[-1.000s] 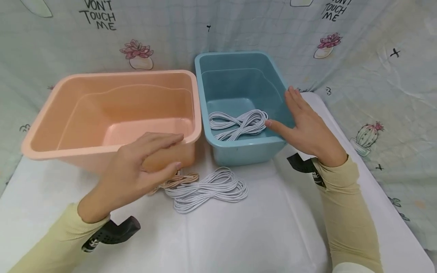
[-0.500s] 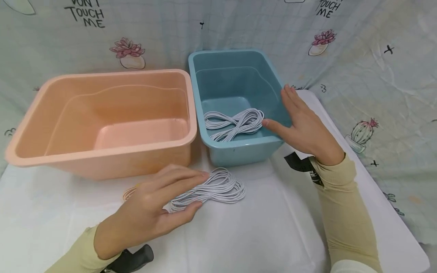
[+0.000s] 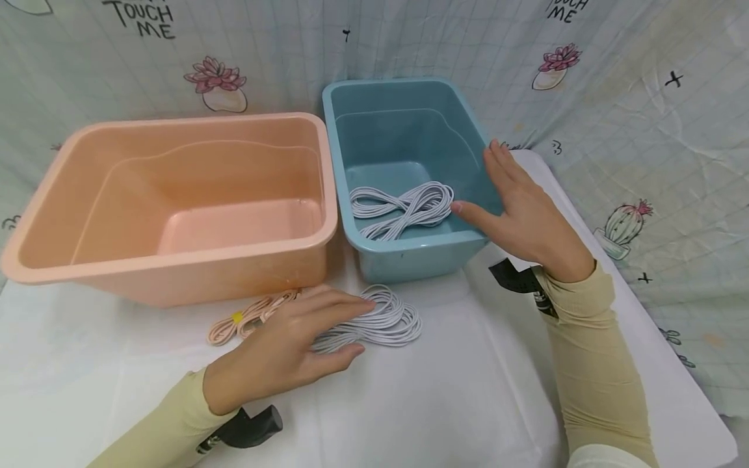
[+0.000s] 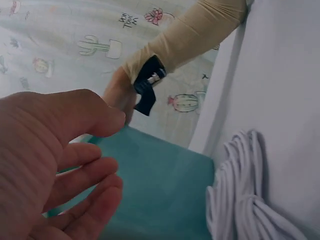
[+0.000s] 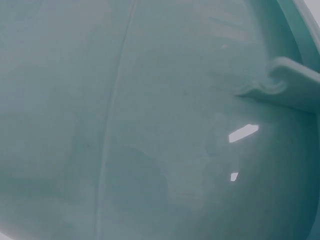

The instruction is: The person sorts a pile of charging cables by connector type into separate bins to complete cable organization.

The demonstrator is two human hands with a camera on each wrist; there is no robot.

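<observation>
My left hand (image 3: 292, 344) hovers over the white cable bundle (image 3: 393, 318) on the table, its fingers loosely bent and its thumb apart from them. In the left wrist view that cable bundle (image 4: 240, 195) lies off to the right of the hand (image 4: 65, 150). A beige cable bundle (image 3: 253, 317) with a yellow tie lies just left, partly hidden behind the hand. My right hand (image 3: 529, 221) rests on the right rim of the blue bin (image 3: 424, 263), fingers extended along the side. Inside this bin sits another white cable bundle (image 3: 409, 209). The right wrist view shows only the bin's outer wall (image 5: 165, 120).
A larger peach bin (image 3: 205, 276) stands left of the blue one, their rims nearly meeting. Behind both hangs a patterned cloth (image 3: 281, 58), which also runs down the right side. A white cloth covers the table (image 3: 433, 403).
My left hand has moved from the front of the peach bin down and right to the white cable bundle. The peach bin and beige cables shifted left; the right hand stayed at the blue bin.
</observation>
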